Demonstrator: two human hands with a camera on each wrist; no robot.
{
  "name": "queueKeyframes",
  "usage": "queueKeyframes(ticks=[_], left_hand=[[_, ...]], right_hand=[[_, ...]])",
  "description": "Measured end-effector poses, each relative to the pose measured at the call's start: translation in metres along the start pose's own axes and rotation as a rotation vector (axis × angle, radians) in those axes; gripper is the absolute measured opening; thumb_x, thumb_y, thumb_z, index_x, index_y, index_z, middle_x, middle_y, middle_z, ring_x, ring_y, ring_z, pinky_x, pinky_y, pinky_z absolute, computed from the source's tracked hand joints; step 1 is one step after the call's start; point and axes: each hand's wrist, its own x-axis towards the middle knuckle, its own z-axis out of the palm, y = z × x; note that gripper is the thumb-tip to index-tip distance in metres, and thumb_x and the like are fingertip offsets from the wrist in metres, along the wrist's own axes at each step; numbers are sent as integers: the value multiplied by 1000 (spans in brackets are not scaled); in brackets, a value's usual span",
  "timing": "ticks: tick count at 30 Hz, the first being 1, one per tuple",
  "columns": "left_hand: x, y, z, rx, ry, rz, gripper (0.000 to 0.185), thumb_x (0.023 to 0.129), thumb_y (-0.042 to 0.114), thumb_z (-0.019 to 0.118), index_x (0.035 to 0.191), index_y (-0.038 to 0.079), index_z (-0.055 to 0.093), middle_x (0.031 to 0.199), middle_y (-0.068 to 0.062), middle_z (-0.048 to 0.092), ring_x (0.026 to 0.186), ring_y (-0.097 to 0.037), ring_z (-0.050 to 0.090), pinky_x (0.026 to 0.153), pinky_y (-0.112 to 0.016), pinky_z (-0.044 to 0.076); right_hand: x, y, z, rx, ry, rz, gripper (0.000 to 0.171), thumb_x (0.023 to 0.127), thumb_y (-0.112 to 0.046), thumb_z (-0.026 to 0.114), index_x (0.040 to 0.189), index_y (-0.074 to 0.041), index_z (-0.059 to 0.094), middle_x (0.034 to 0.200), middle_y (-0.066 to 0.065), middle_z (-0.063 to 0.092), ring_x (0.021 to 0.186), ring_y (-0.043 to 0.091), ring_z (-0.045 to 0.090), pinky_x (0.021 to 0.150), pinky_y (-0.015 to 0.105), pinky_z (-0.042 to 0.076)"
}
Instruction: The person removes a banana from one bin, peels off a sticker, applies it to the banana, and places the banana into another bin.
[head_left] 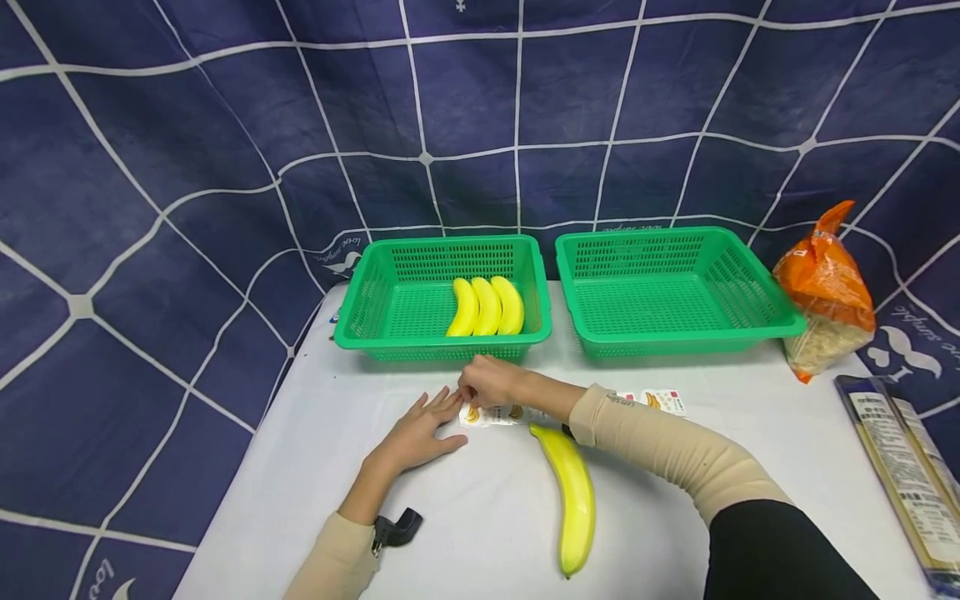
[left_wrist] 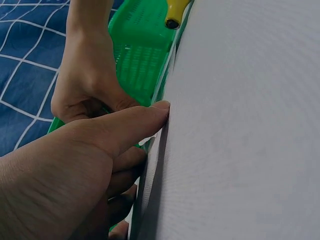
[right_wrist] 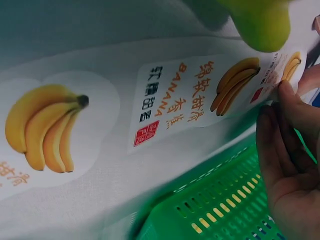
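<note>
A strip of banana label stickers [head_left: 491, 414] lies on the white table [head_left: 465, 533] just in front of the left green basket [head_left: 375, 300]. My right hand [head_left: 487, 383] pinches the strip's left end; in the right wrist view its fingertips [right_wrist: 282, 125] sit at the edge of a label [right_wrist: 200, 100]. My left hand [head_left: 420, 429] lies flat on the table with straight fingers reaching the same end, its thumb [left_wrist: 125, 125] pressed to the tabletop. A loose yellow banana [head_left: 573, 496] lies under my right forearm. Three bananas [head_left: 486, 307] rest in the left basket.
An empty green basket [head_left: 667, 292] stands at the back right. Beside it are an orange bag [head_left: 825, 292] and a long flat packet [head_left: 903, 475] at the table's right edge. More stickers [head_left: 660, 402] lie behind my right forearm. A blue gridded cloth hangs behind.
</note>
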Motion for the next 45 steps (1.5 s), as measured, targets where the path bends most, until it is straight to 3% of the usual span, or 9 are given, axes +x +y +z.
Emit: queueKeyframes(ticks=[12,27,36,45], left_hand=[[2,6,2,60,9,-16,71,90,45,65,147,10,42,156,-2,37,148,-27,28,122,-53,17],[-3,7,1,131,-3,-25,75,88,53,65,147,11,43,156,-5,37,148,-25,29,122,-49,21],[-3,10,2,159,-4,-29,76,90,52,63,148,9,41,157,-9,36,147,-30,31,117,-51,32],[-3,10,3,159,-4,-21,75,90,52,62,148,8,42,156,-12,36,145,-36,33,114,-51,36]], right_hand=[[-8,3,-4,86,17,-12,6,80,-5,76,78,-11,76,74,-3,73,66,3,61,63,12,50],[-27,9,-7,216,37,22,4,80,-16,80,80,-12,78,78,-6,75,69,-2,62,67,11,51],[-44,10,-9,237,112,-19,4,83,-15,77,83,-11,77,80,-3,75,71,0,64,67,10,51],[-61,12,-8,310,186,9,6,83,-15,78,82,-9,77,77,-2,74,67,-1,62,65,12,52]])
